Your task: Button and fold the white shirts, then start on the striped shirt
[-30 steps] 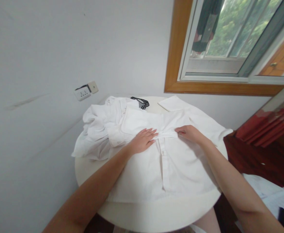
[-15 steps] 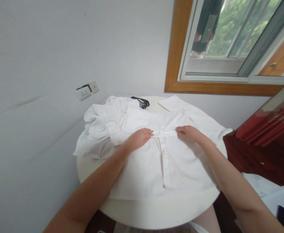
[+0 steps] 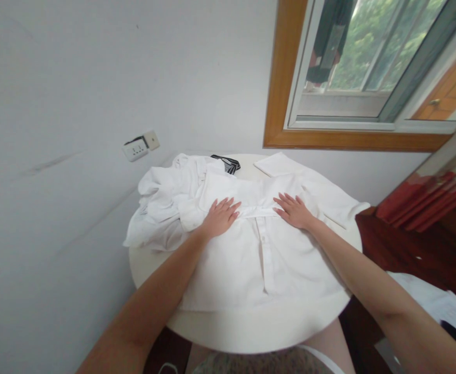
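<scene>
A white button-up shirt (image 3: 228, 270) is spread over a round white table (image 3: 251, 332), its button strip running toward me. Across its upper part runs a folded band of cloth. My left hand (image 3: 220, 217) lies flat on the left end of that band, fingers spread. On the right end rests my right hand (image 3: 293, 210), also flat with its fingers apart. One white sleeve (image 3: 329, 192) stretches out to the right past my right hand. Left of my left hand sits a crumpled heap of white cloth (image 3: 161, 192).
A black-and-white striped item (image 3: 230, 165) lies at the table's far edge by the wall. A double wall socket (image 3: 136, 149) is at the left. A wood-framed window (image 3: 275, 104) and a red-and-white curtain (image 3: 418, 208) stand to the right. White cloth (image 3: 426, 296) lies low at the right.
Both hands have gone from pinching the folded band to lying flat on the shirt with fingers spread. The right hand has shifted slightly left.
</scene>
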The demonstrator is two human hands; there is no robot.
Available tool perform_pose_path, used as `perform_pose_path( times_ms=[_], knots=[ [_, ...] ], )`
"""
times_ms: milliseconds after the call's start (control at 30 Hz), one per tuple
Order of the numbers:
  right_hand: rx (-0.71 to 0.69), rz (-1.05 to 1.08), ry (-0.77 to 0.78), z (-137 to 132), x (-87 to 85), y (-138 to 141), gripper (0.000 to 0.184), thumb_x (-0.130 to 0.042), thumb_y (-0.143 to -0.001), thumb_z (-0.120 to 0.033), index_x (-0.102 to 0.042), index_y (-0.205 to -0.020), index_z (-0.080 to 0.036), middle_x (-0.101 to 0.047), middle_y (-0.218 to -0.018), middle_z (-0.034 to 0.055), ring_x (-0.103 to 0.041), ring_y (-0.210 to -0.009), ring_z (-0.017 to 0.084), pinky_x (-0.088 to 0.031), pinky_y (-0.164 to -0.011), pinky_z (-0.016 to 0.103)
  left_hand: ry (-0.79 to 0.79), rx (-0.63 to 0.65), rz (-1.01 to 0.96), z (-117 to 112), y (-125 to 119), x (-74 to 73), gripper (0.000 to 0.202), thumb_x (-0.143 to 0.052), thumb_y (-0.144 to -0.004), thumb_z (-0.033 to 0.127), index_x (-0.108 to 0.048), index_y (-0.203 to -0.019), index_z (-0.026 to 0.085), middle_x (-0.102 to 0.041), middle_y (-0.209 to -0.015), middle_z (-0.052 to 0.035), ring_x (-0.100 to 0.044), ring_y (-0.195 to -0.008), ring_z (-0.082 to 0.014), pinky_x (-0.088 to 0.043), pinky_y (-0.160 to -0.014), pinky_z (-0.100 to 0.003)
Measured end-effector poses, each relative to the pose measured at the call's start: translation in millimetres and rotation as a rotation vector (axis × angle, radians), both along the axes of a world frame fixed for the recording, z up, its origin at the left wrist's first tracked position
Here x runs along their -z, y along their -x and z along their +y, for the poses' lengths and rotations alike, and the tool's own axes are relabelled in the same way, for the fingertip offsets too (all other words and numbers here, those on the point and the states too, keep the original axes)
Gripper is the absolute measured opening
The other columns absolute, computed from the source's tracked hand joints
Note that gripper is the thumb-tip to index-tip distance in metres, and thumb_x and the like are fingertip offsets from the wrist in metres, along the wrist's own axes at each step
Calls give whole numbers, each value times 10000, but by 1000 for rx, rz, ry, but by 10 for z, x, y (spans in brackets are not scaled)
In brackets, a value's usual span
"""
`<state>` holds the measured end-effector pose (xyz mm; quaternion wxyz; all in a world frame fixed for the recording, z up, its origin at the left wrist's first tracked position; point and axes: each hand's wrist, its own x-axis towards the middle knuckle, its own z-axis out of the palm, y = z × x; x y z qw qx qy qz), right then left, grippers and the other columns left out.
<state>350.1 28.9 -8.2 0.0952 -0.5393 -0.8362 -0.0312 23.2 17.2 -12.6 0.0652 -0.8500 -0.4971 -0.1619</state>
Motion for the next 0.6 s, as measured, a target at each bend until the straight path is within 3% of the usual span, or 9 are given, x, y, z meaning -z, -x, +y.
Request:
perform_pose_path(
  times_ms=[267,433,600],
  knots=[
    [-16,-4,-51,-73,-9,-83,539,-307,-1005,-481,-428,-1471,-238,-356,-1550,109,-311,-1438,283,-241,-1142,540,-51,-2,0,-136,-176,-127,432,-381,-980,336,-531,-1380,269,-468,-1489,-102,-392,-1401,-289,-285,-1151,-562],
    [-19,-5,-61,-114,-27,-138,513,-345,-1001,-460,-457,-1450,-239,-382,-1537,110,-336,-1426,275,-281,-1124,525,-67,50,70,-211,-297,-129,466,-378,-932,142,-555,-1354,229,-519,-1445,-108,-480,-1337,-236,-358,-1137,-460],
    [1,42,-87,-199,-86,-99,481,-367,-999,-441,-520,-1390,-207,-474,-1477,133,-409,-1379,256,-284,-1119,506,-74,77,112,-341,-254,-145,459,-358,-928,121,-573,-1327,199,-547,-1416,-112,-492,-1320,-238,-387,-1110,-424]
  ],
)
